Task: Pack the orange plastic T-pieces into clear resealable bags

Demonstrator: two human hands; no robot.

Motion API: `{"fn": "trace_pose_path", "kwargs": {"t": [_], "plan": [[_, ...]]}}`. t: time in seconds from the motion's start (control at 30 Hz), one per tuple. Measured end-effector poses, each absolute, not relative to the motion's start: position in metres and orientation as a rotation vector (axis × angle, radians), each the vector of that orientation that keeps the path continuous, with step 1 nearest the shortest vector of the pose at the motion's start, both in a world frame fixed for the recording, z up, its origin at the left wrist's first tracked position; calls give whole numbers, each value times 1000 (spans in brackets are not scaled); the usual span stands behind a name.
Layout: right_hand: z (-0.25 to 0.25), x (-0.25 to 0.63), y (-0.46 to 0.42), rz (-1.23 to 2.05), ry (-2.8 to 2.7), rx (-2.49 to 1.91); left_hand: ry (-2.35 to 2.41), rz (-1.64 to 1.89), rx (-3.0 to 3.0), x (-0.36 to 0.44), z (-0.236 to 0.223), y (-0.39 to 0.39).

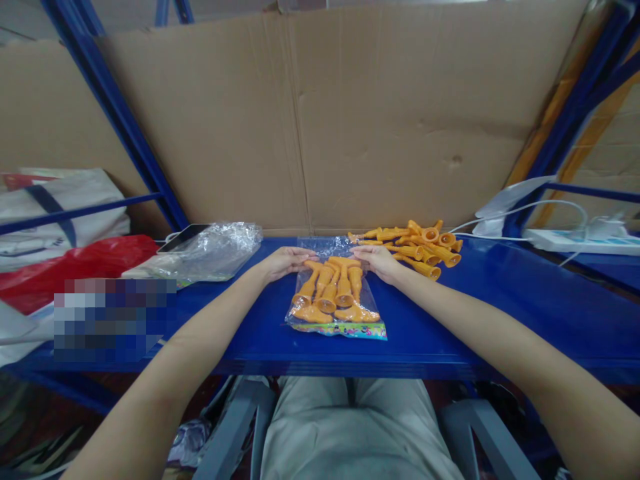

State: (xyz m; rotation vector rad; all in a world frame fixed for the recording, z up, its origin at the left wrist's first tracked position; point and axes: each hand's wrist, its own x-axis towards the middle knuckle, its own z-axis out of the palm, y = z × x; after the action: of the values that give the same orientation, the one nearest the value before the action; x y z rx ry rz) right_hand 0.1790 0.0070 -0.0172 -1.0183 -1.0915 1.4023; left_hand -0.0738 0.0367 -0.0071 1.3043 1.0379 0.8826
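Observation:
A clear plastic bag [336,247] lies flat in front of me, with a colourful printed strip along its near edge. Inside it are several orange plastic pieces [327,295]; some have flared, cup-like ends and others a curved crossbar. I cannot tell what kind of toy or part they are. At the bag's upper left side, my left hand [287,263] pinches the film between thumb and fingers. My right hand [379,262] pinches the upper right side in the same way. Just beyond my right hand lies a loose pile of similar orange pieces [425,247].
On the left of the blue table [505,300] lie a stack of clear bags [220,250], a dark flat device [185,237] and a red plastic bag [85,263]. Cardboard [375,120] stands behind. A power strip [585,240] with white cables is at right.

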Motion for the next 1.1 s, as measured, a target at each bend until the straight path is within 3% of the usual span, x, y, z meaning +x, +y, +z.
{"fn": "trace_pose_path", "kwargs": {"t": [0.6,0.9,1.1], "plan": [[-17,196,14,1547,-1200,-928,1010,913,1319,-80,-4,36],[-19,191,14,1434,-1239,-938,1078,956,1346,-74,-4,34],[-25,188,23,1155,-1513,-957,1116,997,1457,-74,-10,39]]}}
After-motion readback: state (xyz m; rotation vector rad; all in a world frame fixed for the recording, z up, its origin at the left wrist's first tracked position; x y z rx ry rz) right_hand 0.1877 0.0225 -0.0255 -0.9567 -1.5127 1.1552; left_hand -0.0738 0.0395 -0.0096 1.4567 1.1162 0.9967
